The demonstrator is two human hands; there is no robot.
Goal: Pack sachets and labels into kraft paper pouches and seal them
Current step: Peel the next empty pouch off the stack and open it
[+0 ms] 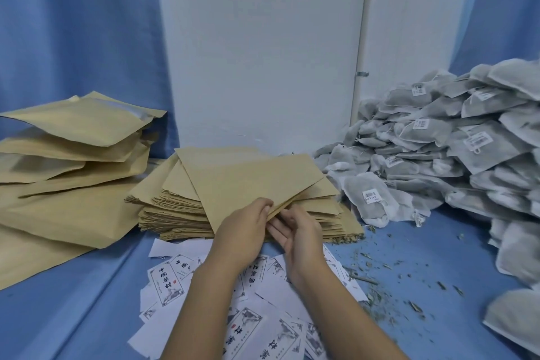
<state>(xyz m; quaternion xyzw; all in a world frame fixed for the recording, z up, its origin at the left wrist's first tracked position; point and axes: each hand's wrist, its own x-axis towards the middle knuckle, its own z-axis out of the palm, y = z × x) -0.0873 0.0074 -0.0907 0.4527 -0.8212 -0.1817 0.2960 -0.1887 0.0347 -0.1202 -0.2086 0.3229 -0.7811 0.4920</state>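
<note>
- Top kraft pouch point(248, 181) is lifted at its near edge and tilted over the stack of flat pouches point(181, 210). The body slopes away from the hands, toward the wall.
- Left hand point(242, 228): fingers curled, pinching the pouch's near edge.
- Right hand point(298, 234): thumb at the same edge, fingers point(276, 228) lying fairly straight beneath it. Cannot tell whether it actually grips.
- Judgement: the mouth is being parted and nothing is loaded yet.
- Key relation: the sachets point(438, 149) are heaped to the right, nearer the right hand, well apart from the pouch. The labels point(175, 278) lie directly under both wrists on the blue tabletop point(423, 242).
- Filled pouches point(73, 140) are stacked at the left.
- Herb crumbs point(380, 275) are scattered at the right.
</note>
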